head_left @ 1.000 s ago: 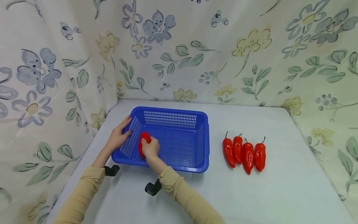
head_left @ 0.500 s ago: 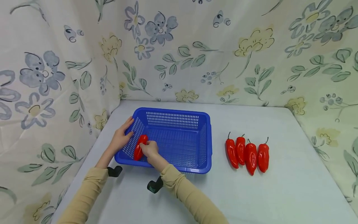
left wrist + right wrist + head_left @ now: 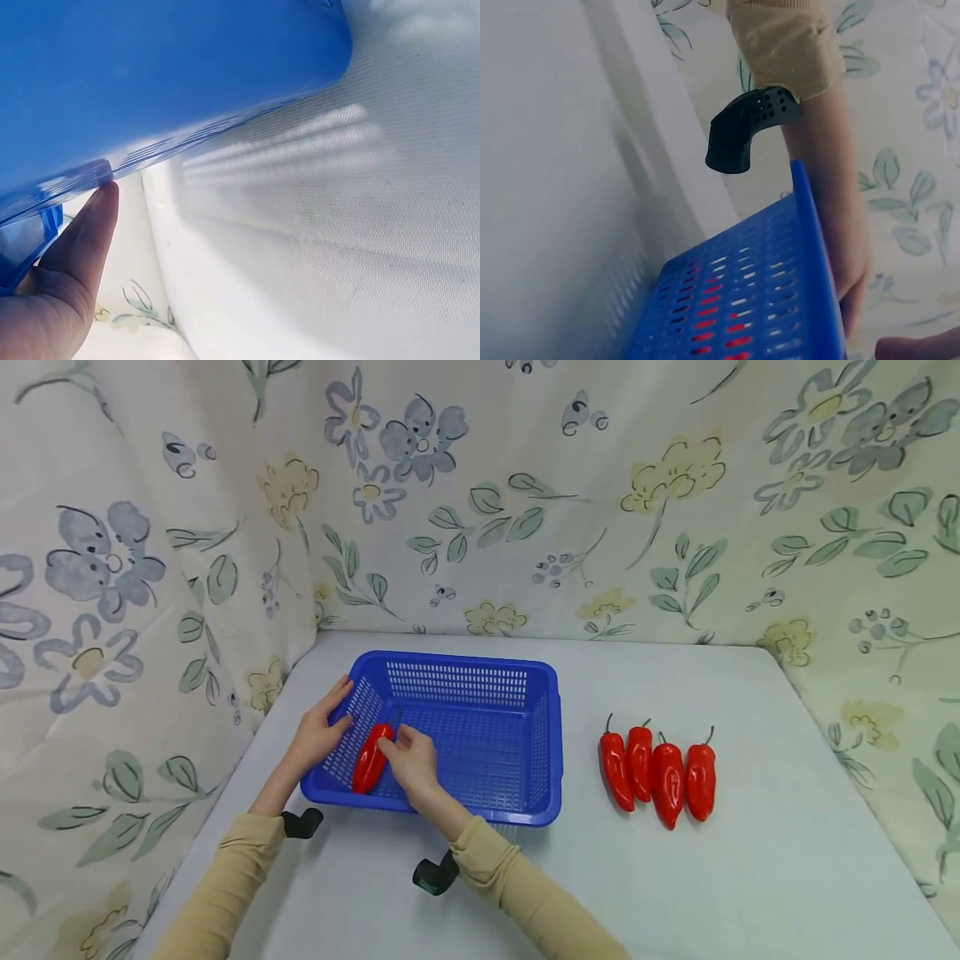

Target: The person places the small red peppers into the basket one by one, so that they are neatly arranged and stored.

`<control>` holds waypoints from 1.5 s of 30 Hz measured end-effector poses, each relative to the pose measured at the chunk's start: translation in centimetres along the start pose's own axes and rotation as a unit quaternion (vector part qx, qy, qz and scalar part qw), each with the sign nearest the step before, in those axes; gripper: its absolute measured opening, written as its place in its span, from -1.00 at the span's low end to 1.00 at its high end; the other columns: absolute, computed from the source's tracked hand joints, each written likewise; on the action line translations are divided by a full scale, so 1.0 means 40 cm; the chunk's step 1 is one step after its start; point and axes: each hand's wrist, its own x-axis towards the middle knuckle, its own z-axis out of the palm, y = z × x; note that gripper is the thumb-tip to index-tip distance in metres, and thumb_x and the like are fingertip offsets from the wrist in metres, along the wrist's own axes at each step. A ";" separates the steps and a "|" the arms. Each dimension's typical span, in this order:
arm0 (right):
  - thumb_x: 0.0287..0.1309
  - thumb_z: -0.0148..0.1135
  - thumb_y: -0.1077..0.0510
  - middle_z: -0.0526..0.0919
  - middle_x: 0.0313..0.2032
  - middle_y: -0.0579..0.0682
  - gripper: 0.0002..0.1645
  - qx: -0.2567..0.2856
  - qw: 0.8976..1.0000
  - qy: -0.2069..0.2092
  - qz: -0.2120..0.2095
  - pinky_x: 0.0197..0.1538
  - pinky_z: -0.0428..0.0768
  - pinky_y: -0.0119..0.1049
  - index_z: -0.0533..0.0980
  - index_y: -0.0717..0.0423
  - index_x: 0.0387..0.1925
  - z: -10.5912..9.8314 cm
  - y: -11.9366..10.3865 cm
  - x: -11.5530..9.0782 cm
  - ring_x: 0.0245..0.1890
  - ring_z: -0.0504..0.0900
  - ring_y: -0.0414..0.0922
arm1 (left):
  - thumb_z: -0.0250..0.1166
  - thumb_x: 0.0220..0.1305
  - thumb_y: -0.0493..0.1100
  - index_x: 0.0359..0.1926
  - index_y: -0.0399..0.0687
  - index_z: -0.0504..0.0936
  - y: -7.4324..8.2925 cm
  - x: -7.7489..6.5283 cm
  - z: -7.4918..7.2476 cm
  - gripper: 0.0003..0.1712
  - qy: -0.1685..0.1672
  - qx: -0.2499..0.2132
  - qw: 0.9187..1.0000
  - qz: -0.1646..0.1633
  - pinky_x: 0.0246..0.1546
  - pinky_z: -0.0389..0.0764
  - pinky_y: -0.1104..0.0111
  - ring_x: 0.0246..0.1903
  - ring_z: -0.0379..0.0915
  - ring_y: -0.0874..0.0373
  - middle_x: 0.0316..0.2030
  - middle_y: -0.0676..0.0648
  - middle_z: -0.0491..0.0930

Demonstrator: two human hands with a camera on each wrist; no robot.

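In the head view my left hand [image 3: 315, 737] rests on the left rim of a blue plastic basket [image 3: 450, 814]. Its fingers are extended, and the thumb reaches over the inside wall. A red chili pepper [image 3: 369, 764] lies slanted on the basket floor along the left side, stem toward the back. My right hand [image 3: 414, 766] is beside the pepper, its thumb tip at the pepper's edge and its fingers loosely bent around nothing. Only a fingertip [image 3: 922, 346] of this hand shows in the right wrist view, while red shows through the slotted basket wall [image 3: 742, 285].
Several red chili peppers [image 3: 666, 781] lie in a row on the white table [image 3: 675, 893], right of the basket, stems pointing back. A floral curtain [image 3: 480, 510] hangs behind the table and along its sides. Black wrist mounts [image 3: 435, 877] hang below each wrist.
The right hand has let go of the chili pepper and shifted slightly right. The pepper now lies farther left on the basket floor with its stem showing. The left hand stays at the rim.
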 end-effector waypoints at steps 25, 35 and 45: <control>0.20 0.22 0.07 0.35 0.33 0.12 -0.29 -0.033 0.983 -0.030 -0.178 0.25 0.44 -0.23 0.26 0.22 0.33 -0.182 -0.028 -0.083 0.32 0.38 0.02 | 0.05 0.27 -0.39 0.41 -0.22 0.15 0.001 -0.002 -0.005 -0.32 -0.005 -0.003 1.000 0.004 0.33 0.08 -0.21 0.42 -0.06 -0.28 0.47 -0.20 -0.01; 0.19 0.24 0.08 0.35 0.33 0.10 -0.28 -0.047 0.978 0.002 -0.204 0.25 0.43 -0.26 0.26 0.23 0.33 -0.228 -0.030 -0.081 0.32 0.36 -0.02 | 0.05 0.28 -0.39 0.40 -0.25 0.15 0.007 -0.002 -0.004 -0.34 -0.005 -0.016 1.000 0.006 0.33 0.07 -0.20 0.42 -0.07 -0.28 0.47 -0.20 -0.01; 0.17 0.26 0.13 0.35 0.32 0.07 -0.30 -0.047 0.972 0.042 -0.226 0.27 0.41 -0.23 0.28 0.21 0.32 -0.293 -0.033 -0.080 0.33 0.35 -0.03 | 0.05 0.26 -0.42 0.40 -0.27 0.16 0.002 -0.001 -0.001 -0.34 -0.002 -0.024 1.000 0.015 0.32 0.08 -0.21 0.41 -0.07 -0.30 0.46 -0.23 0.00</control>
